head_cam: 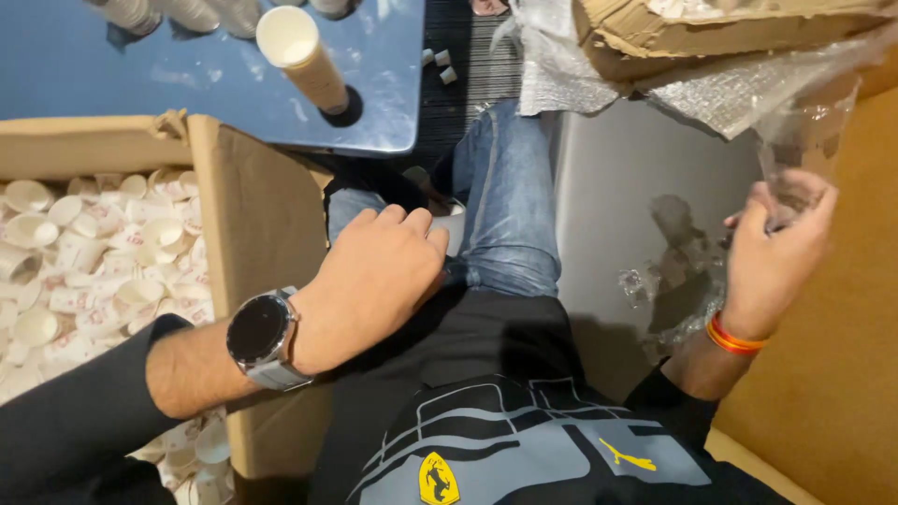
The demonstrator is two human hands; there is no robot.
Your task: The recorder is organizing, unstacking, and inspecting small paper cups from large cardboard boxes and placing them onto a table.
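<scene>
Two hands are working apart: the right hand [776, 248] is pinching a clear plastic wrapper [795, 178] up beside the brown carton wall [832, 374], while the left hand [374, 281] is resting curled over a white cup [453, 224] on the lap, steadying it.

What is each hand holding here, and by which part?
The right hand pinches a clear plastic bag at its lower end. The left hand rests on the lap; any hold cannot be told.

hands 2: left hand [374, 281], right hand [776, 248] | wristwatch [262, 337] 1 | cardboard boxes 2: one left of left hand [257, 224], one above right hand [673, 33] | loose paper cups [84, 262] too many to count
</scene>
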